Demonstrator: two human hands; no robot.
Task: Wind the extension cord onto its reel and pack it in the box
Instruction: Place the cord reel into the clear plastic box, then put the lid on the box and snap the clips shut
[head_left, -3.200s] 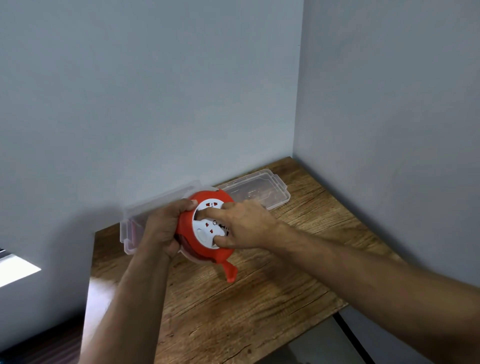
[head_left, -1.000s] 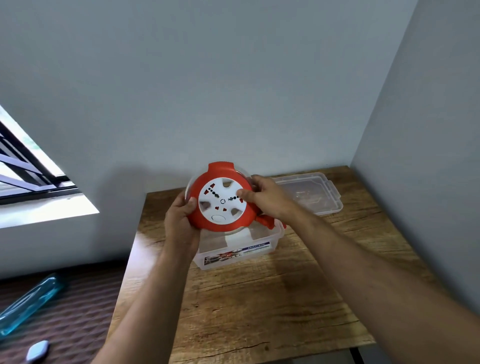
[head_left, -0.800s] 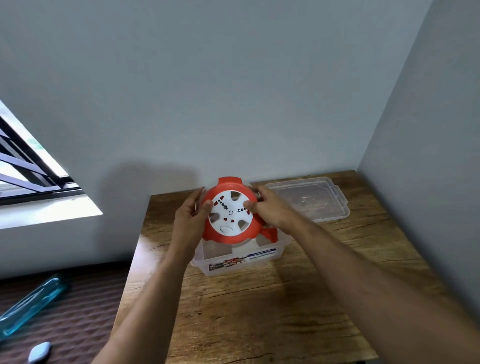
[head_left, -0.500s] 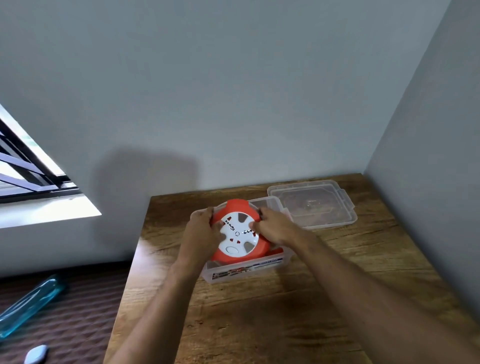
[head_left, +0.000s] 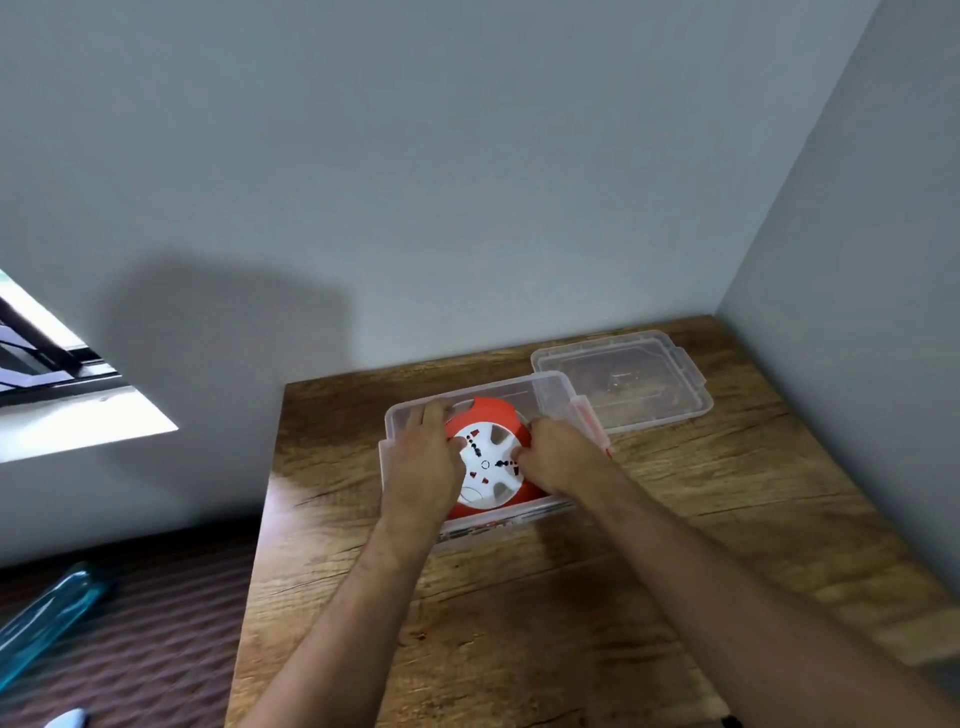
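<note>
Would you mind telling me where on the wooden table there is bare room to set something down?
The wooden table is bare in front of the clear plastic box, between box and near edge, and along its left edge. The back right corner is crowded: the clear plastic lid lies there beside the box, where left hand and right hand hold the red-and-white cord reel.

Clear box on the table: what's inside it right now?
The red and white cord reel lies flat inside the clear box, the left hand and right hand gripping its sides. The box floor beneath the reel is covered.
</note>
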